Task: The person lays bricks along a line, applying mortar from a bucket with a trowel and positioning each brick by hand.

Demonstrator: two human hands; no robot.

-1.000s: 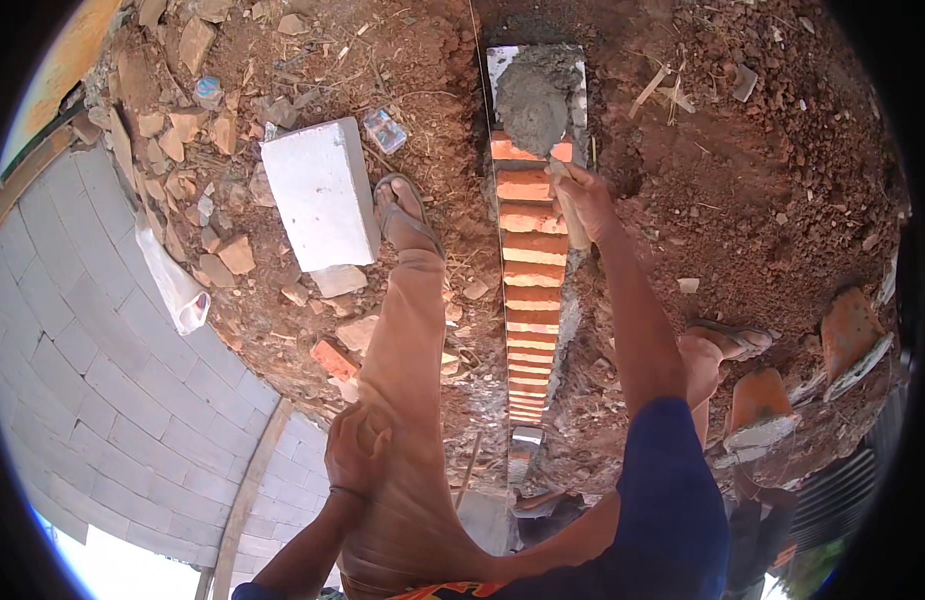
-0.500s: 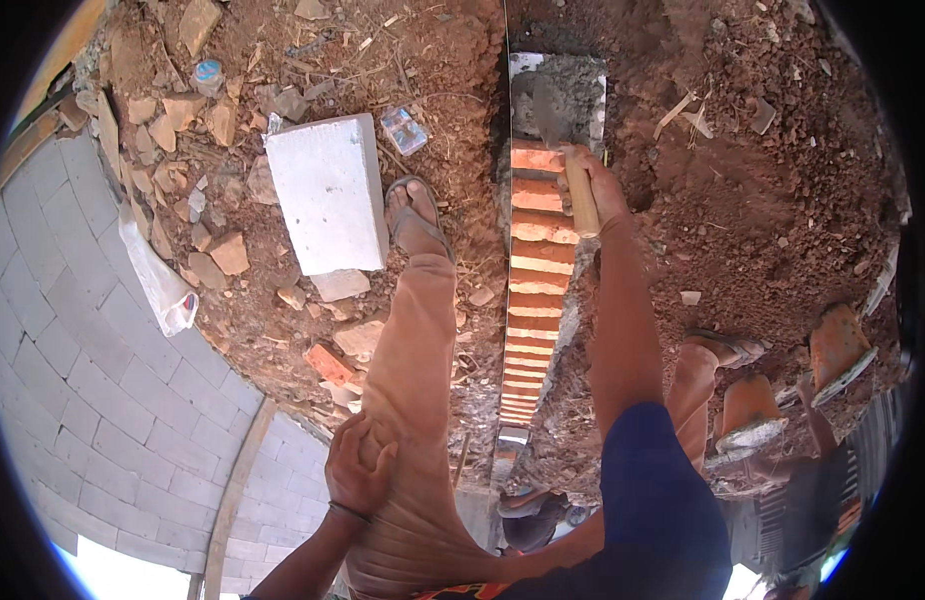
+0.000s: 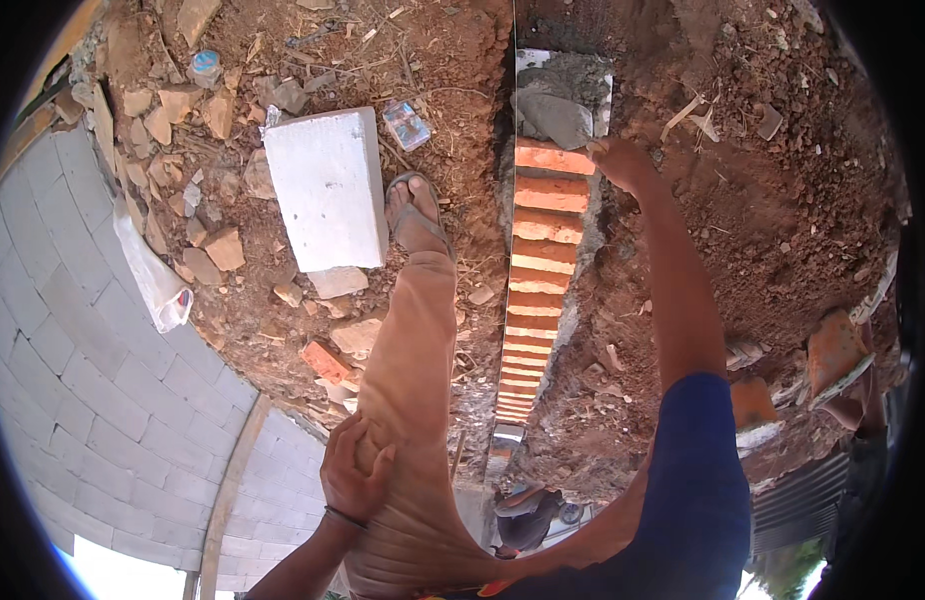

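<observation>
My right hand [image 3: 625, 168] is closed on a trowel, its handle hidden in my grip. The trowel blade [image 3: 555, 118] lies over wet grey mortar [image 3: 575, 72] on a white block [image 3: 533, 58] at the far end of a brick row. Just below the blade is the nearest orange brick [image 3: 553, 157] to my hand. My left hand [image 3: 359, 468] rests on my bent left leg [image 3: 408, 370], thumb and fingers apart, holding nothing.
A thin string [image 3: 515, 200] runs along the row's left side. Left of it lie a white block [image 3: 325, 190], a clear packet [image 3: 407, 126], broken stones [image 3: 223, 250] and a plastic bag [image 3: 153, 270]. Orange tiles [image 3: 836, 350] lie at right. Another person [image 3: 528, 518] is at the bottom.
My right hand has shifted right and slightly up, turning the trowel so its blade now shows broad across the mortar. My left hand has stayed on the leg.
</observation>
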